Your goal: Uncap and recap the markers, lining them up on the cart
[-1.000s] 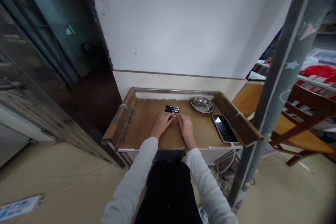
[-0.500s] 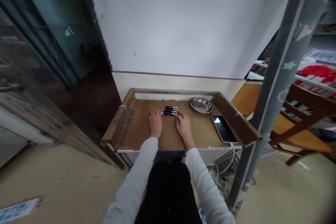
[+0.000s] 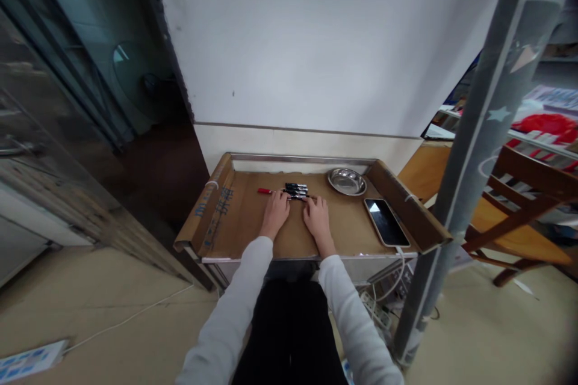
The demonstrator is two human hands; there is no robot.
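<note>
Several black marker pens (image 3: 296,187) lie side by side in a small stack-like row on the cardboard-covered table. My left hand (image 3: 276,214) has its fingers closed at the left end of the nearest black marker pen (image 3: 297,197). At that pen's other end, the fingertips of my right hand (image 3: 317,216) are closed on it. A red marker pen (image 3: 264,190) lies left of the row, its right part hidden behind my left fingers.
A round metal dish (image 3: 347,181) stands at the back right of the cardboard (image 3: 253,234). In front of it lies a phone (image 3: 387,222) with a white cable. Folded cardboard sides edge the table. A grey metal post (image 3: 469,132) and a wooden chair (image 3: 519,216) stand to the right.
My left hand has shifted right, off the red marker pen, which now shows more, to the black pens' left end. My right hand has stayed nearly still.
</note>
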